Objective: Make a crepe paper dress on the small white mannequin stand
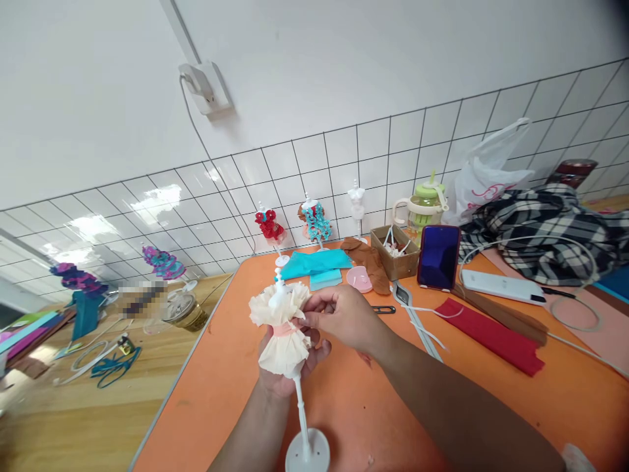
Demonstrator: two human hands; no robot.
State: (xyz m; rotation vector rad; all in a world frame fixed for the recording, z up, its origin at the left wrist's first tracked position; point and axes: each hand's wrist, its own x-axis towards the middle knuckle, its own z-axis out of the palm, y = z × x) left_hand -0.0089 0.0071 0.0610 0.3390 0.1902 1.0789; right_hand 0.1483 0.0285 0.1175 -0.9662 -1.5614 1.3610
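A small white doll mannequin on a round base wears a cream crepe-paper dress with a ruffled top and a peach waistband. My left hand is wrapped round the mannequin from behind, under the skirt; part of it is hidden by the paper. From the right, my right hand pinches at the edge of the ruffled top, thumb and fingers closed on the cream paper. The mannequin is tilted slightly, its base toward me.
Behind stand dressed mannequins, one red and one turquoise, and a bare white one. Turquoise paper, a pink dish, a cardboard box, scissors, red paper and a phone lie on the orange table.
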